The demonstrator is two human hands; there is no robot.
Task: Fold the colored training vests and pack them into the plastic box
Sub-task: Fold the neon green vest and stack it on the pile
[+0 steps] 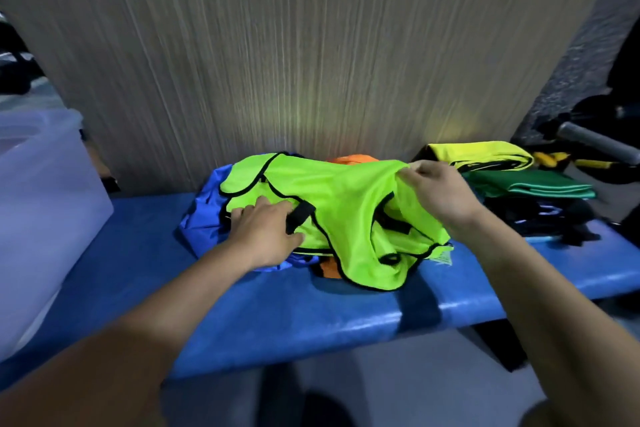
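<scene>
Both forearms reach in from the bottom edge over a blue padded worktop (311, 315). On it, in the middle, lies a neon green vest (349, 215) of thin mesh with black binding along its edges, crumpled and unfolded on a heap. Under it one blue vest (204, 218) and one orange vest (329, 269) show in part. The left hand (266, 236) rests on the green vest's left side, its fingers fairly straight and spread, thumb beside a black strap. The right hand (438, 194) pinches the vest's upper right edge and lifts it, fingers curled. At the left stands one translucent plastic box (45, 211). At the right lie a folded yellow garment (481, 154) and a folded dark green one (533, 184), stacked on dark cloth.
</scene>
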